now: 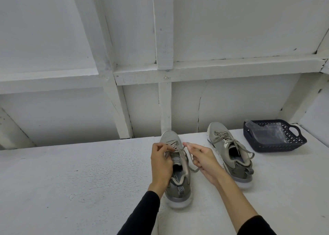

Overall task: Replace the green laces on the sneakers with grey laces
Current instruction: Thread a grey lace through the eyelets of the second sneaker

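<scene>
While pinching the lace [179, 150] over the eyelets of the near sneaker [178, 179], left hand [161, 161] curled tight at the tongue, fingers closed on the strand. Right hand [203, 159] just beside it, fingers folded round the same lace's free end, which loops down beside the shoe's collar toward the counter [89, 172]. Near sneaker standing upright, toe toward the back edge, heel toward the front, roughly mid-counter. Second sneaker [229, 153] to its right, close to the right forearm, fully laced, lace ends lying loose across its opening. Dark plastic basket [275, 145] farther right, near the back right corner, apart from the shoes, with a clear plastic bag [265, 131] lying inside. Black sleeves [142, 215] on both forearms. White panelled wall [160, 39] behind the back edge. Laces on both shoes showing greyish-beige; exact shade hard to tell.
</scene>
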